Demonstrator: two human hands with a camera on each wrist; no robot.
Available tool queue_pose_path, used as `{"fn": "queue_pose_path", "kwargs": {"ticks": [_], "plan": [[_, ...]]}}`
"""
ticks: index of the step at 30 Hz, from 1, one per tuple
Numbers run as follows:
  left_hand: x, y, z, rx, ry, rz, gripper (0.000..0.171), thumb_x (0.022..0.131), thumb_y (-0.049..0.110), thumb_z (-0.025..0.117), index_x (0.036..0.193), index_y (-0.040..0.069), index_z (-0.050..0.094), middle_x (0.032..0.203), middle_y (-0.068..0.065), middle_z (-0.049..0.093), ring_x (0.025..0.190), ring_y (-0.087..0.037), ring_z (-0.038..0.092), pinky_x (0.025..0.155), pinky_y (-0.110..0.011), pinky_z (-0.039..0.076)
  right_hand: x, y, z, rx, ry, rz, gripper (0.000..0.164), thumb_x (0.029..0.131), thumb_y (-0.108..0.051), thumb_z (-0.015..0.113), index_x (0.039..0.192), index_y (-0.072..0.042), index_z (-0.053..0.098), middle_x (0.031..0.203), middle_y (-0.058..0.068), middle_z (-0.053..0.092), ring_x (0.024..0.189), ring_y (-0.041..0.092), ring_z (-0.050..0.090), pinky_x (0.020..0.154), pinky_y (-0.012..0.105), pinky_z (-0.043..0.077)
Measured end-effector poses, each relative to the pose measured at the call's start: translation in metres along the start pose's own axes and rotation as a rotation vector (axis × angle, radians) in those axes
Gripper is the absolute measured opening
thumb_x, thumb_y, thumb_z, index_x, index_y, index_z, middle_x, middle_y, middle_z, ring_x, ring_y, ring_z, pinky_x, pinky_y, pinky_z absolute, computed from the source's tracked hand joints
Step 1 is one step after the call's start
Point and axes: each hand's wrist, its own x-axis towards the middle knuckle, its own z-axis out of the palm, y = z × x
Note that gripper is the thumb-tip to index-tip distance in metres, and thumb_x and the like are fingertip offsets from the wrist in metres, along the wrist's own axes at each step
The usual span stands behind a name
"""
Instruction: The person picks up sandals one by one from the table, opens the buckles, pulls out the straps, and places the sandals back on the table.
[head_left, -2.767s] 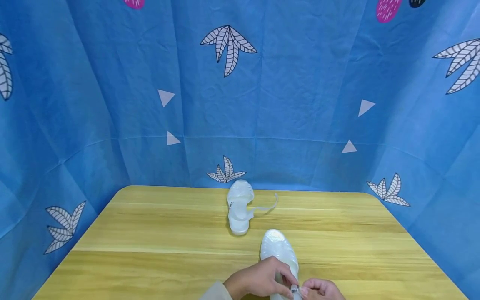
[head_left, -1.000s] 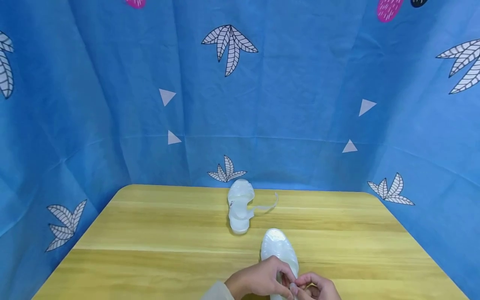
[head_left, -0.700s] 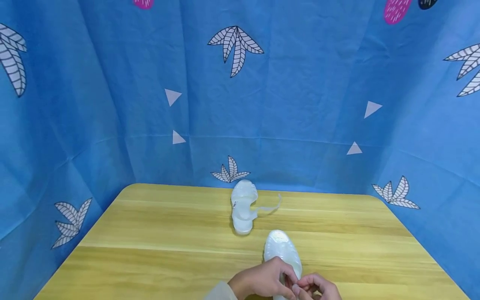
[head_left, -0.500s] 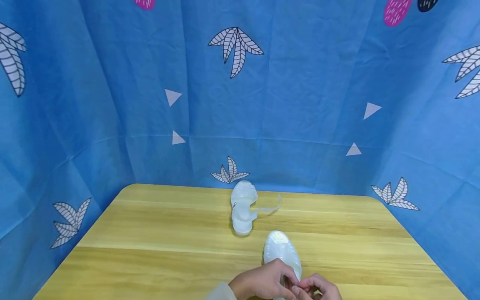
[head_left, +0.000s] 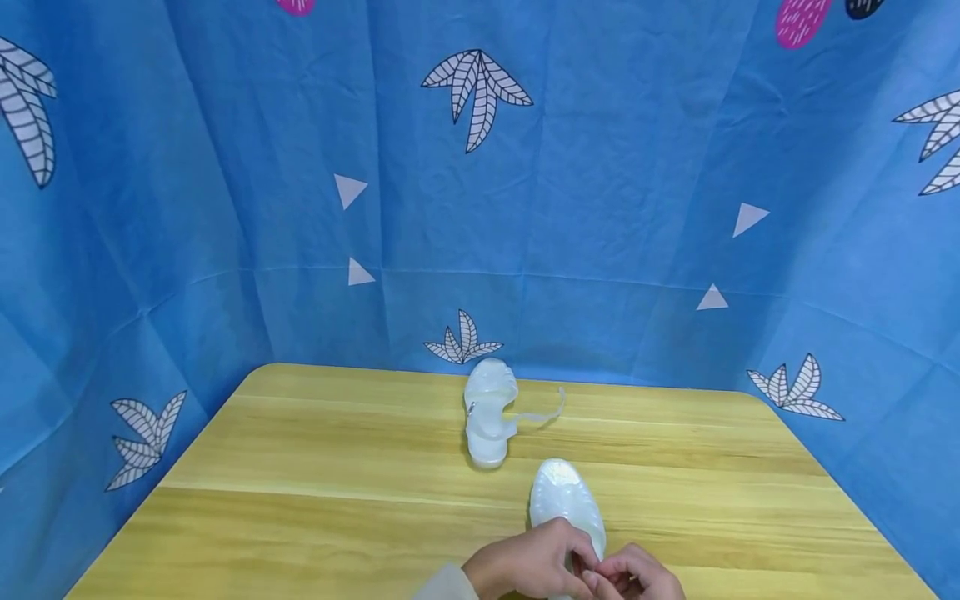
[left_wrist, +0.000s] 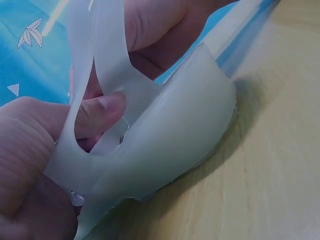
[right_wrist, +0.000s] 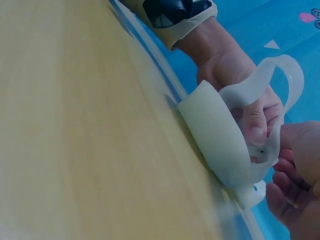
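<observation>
A translucent white sandal (head_left: 561, 498) stands at the front of the table, its toe pointing away from me. My left hand (head_left: 531, 557) grips its side by the ankle strap; in the right wrist view, the left thumb (right_wrist: 256, 129) presses inside the opening, near a small hole. From the other side, my right hand (head_left: 637, 573) pinches at the strap, close against the left fingertips. The strap (right_wrist: 292, 82) loops up above the heel (left_wrist: 185, 115). In the head view the fingers hide the fastening. Farther back lies a second sandal (head_left: 489, 446), its strap undone and trailing right.
The wooden table (head_left: 315, 467) has a light yellow grain. Blue patterned cloth (head_left: 600, 183) hangs behind it and along both sides. A camera device (right_wrist: 172, 10) sits on the left wrist over a pale sleeve.
My right hand has shifted left and slightly up against the left fingertips, covering the strap end and buckle seen earlier. My left hand keeps its grip; both sandals stay put while the view shifts slightly.
</observation>
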Motion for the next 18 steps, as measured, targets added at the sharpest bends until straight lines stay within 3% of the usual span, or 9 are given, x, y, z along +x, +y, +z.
{"fn": "queue_pose_path", "kwargs": {"ticks": [3, 6, 10, 13, 15, 18], "plan": [[0.001, 0.001, -0.002, 0.027, -0.009, 0.012, 0.014, 0.078, 0.002, 0.074, 0.09, -0.002, 0.07, 0.078, 0.0, 0.067, 0.066, 0.01, 0.051, 0.064, -0.013, 0.049, 0.002, 0.0, -0.001, -0.016, -0.014, -0.024, 0.033, 0.06, 0.012, 0.078, 0.062, -0.017, 0.062, 0.062, -0.015, 0.052, 0.051, -0.001, 0.05, 0.043, 0.017, 0.043], [0.0, 0.001, -0.004, 0.049, -0.01, 0.014, 0.015, 0.079, 0.004, 0.074, 0.093, -0.001, 0.07, 0.079, 0.001, 0.067, 0.066, 0.01, 0.051, 0.064, -0.012, 0.049, 0.003, -0.002, -0.005, -0.01, -0.07, 0.041, 0.027, 0.064, 0.007, 0.079, 0.064, -0.016, 0.063, 0.063, -0.015, 0.054, 0.053, 0.0, 0.053, 0.046, 0.021, 0.047], [-0.001, 0.001, -0.002, 0.054, 0.014, 0.021, 0.016, 0.079, 0.006, 0.074, 0.094, 0.0, 0.071, 0.08, 0.0, 0.067, 0.068, 0.011, 0.05, 0.065, -0.012, 0.048, 0.009, -0.004, -0.019, -0.011, -0.247, 0.218, 0.011, 0.075, -0.01, 0.077, 0.071, -0.011, 0.067, 0.067, -0.011, 0.058, 0.059, 0.001, 0.056, 0.052, 0.024, 0.051], [-0.001, 0.0, 0.0, 0.01, 0.04, 0.005, 0.015, 0.078, 0.005, 0.075, 0.091, 0.0, 0.071, 0.077, 0.0, 0.067, 0.066, 0.01, 0.051, 0.064, -0.013, 0.049, 0.013, -0.001, -0.03, -0.018, -0.348, 0.251, 0.01, 0.078, -0.014, 0.075, 0.076, -0.007, 0.067, 0.071, -0.009, 0.059, 0.063, 0.001, 0.056, 0.054, 0.023, 0.051], [0.0, 0.0, 0.0, -0.03, 0.045, -0.013, 0.013, 0.078, 0.005, 0.074, 0.09, -0.001, 0.071, 0.075, 0.001, 0.067, 0.065, 0.009, 0.052, 0.063, -0.014, 0.049, 0.012, 0.0, -0.032, -0.01, -0.329, 0.221, 0.01, 0.077, -0.011, 0.076, 0.074, -0.009, 0.067, 0.07, -0.01, 0.058, 0.062, 0.001, 0.055, 0.052, 0.024, 0.05], [0.001, -0.001, 0.001, -0.064, 0.044, -0.011, 0.012, 0.079, 0.004, 0.074, 0.089, -0.002, 0.07, 0.073, 0.0, 0.067, 0.063, 0.008, 0.053, 0.061, -0.015, 0.05, 0.008, -0.002, -0.028, -0.016, -0.214, 0.162, 0.018, 0.072, -0.006, 0.079, 0.067, -0.014, 0.064, 0.066, -0.012, 0.055, 0.059, 0.002, 0.053, 0.048, 0.024, 0.047]]}}
